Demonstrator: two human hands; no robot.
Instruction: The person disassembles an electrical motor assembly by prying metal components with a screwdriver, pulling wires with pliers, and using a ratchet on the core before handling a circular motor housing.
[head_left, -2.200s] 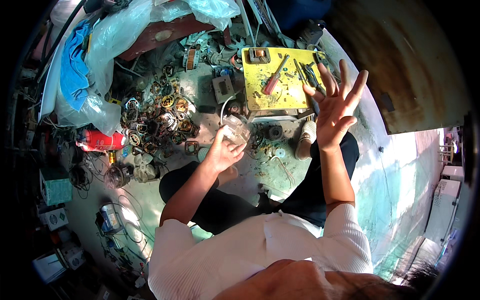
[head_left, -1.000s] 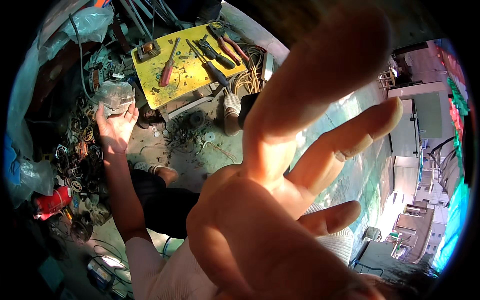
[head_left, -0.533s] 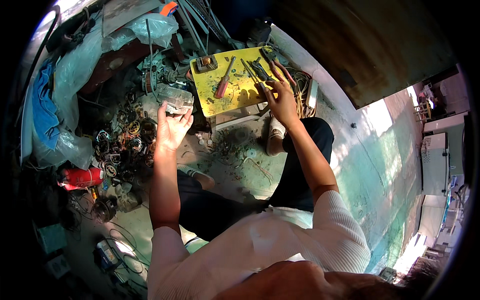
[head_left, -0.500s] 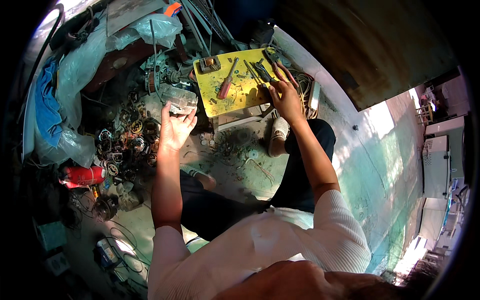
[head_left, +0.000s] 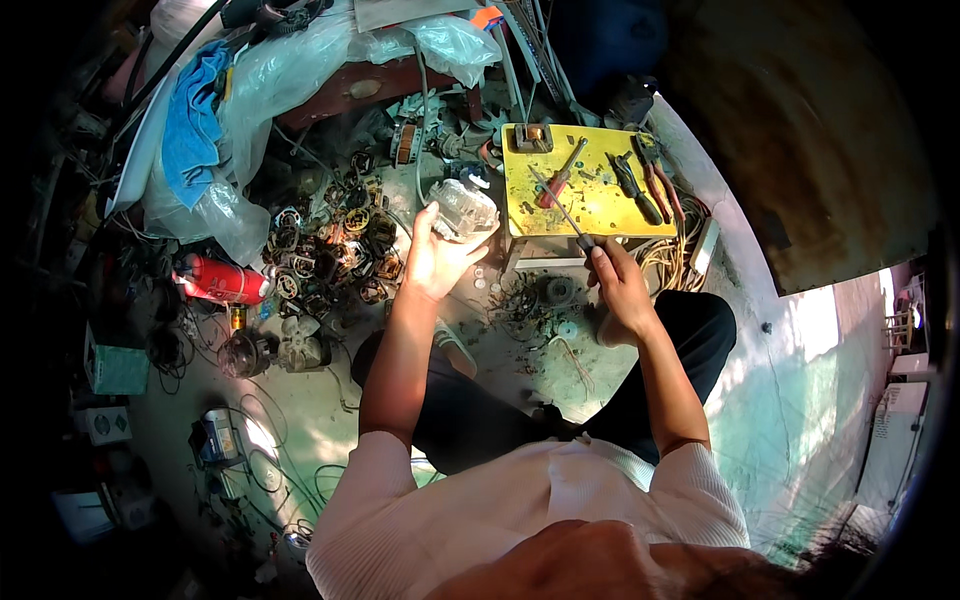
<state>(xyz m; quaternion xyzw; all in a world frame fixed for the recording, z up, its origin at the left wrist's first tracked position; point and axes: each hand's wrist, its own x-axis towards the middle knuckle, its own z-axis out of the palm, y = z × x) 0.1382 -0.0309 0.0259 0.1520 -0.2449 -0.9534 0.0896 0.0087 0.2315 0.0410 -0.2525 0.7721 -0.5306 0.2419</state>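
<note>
My left hand (head_left: pixel 436 262) holds up a silvery, boxy motor-like part (head_left: pixel 466 208), fingers around its lower side. Its exact kind is hard to make out. My right hand (head_left: pixel 622 292) is closed on the dark handle of a thin screwdriver (head_left: pixel 563 210), whose long shaft points up and left over the yellow tabletop (head_left: pixel 612 212). On that top lie a red-handled screwdriver (head_left: pixel 561 183), a black-handled tool (head_left: pixel 634 187), red-handled pliers (head_left: pixel 658 178) and a block with a copper coil (head_left: pixel 532 138). The screwdriver's tip is apart from the motor-like part.
Left of the low table, a heap of motor parts (head_left: pixel 350 225) covers the floor. A red cylinder (head_left: pixel 222 279) lies beside it, near a blue cloth (head_left: pixel 195 125) on plastic sheeting. Coiled cables (head_left: pixel 680 255) sit at the table's right. A rusty panel (head_left: pixel 810 150) stands at far right.
My right hand has lifted the thin screwdriver off the yellow tabletop and drawn back toward me. The left hand still holds the motor-like part. The whole view has shifted, with the scene farther right.
</note>
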